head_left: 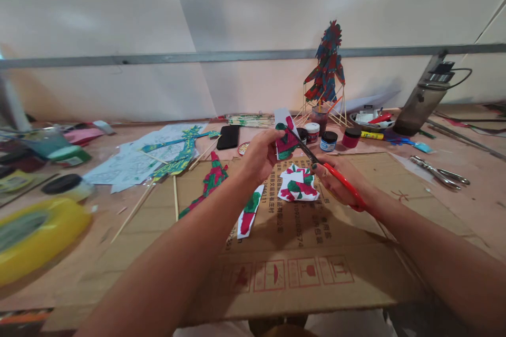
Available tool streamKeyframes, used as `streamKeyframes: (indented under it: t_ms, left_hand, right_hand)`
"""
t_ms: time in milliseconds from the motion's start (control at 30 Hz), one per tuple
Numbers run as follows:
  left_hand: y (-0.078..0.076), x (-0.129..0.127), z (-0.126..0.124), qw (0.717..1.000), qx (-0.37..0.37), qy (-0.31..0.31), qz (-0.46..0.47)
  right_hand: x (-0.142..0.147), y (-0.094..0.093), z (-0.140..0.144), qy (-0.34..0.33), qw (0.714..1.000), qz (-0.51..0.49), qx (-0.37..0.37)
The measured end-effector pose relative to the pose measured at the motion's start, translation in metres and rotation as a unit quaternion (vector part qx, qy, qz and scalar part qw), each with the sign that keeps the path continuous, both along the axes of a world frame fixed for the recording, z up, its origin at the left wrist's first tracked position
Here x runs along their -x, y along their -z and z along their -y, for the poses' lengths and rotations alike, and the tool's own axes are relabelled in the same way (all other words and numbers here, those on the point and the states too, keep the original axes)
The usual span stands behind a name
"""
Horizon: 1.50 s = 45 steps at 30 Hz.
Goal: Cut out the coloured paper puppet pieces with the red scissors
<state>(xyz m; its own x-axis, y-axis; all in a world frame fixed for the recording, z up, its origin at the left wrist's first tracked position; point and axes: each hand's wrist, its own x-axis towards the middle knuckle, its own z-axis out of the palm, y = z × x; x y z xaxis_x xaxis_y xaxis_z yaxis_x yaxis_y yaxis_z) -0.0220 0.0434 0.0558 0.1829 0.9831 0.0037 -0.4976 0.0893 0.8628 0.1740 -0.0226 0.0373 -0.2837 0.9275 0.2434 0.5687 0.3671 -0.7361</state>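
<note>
Red-and-green painted paper cutout (285, 139) pinched in left hand (259, 154) fingers, right hand (340, 181) fingers gripping red-handled scissors (326, 168), blades biting its edge.

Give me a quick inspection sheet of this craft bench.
Surface: flattened brown cardboard sheet on a wooden table.
Job's things: red-and-green painted paper piece; orange-handled scissors, blades at its edge.
Clutter: painted cutouts, small paint jars, bamboo skewers, yellow tape roll, metal pliers, black phone.
Grippers: left hand holds the paper; right hand grips the scissors.
Cables: nothing seen.
Surroundings: white partition wall; standing painted figure.
</note>
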Motion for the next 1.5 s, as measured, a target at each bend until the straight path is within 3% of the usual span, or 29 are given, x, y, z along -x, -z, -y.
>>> streamKeyframes:
  t_ms: [167, 500, 933, 1500]
  left_hand:
    - [0.003, 0.000, -0.004, 0.999, -0.026, -0.041, -0.019]
    - [0.005, 0.002, -0.004, 0.998, -0.039, -0.013, -0.052]
    - [0.004, 0.006, -0.007, 0.997, -0.046, 0.020, -0.064]
    - [0.000, 0.010, -0.008, 0.995, -0.055, 0.037, -0.072]
  right_hand:
    - [-0.001, 0.003, -0.003, -0.011, 1.000, 0.018, 0.012]
    - [-0.001, 0.009, -0.001, -0.017, 0.995, -0.052, 0.086]
    - [0.003, 0.005, 0.001, -0.003, 0.991, -0.074, 0.108]
    - [0.000, 0.005, -0.003, -0.014, 0.999, -0.027, 0.014]
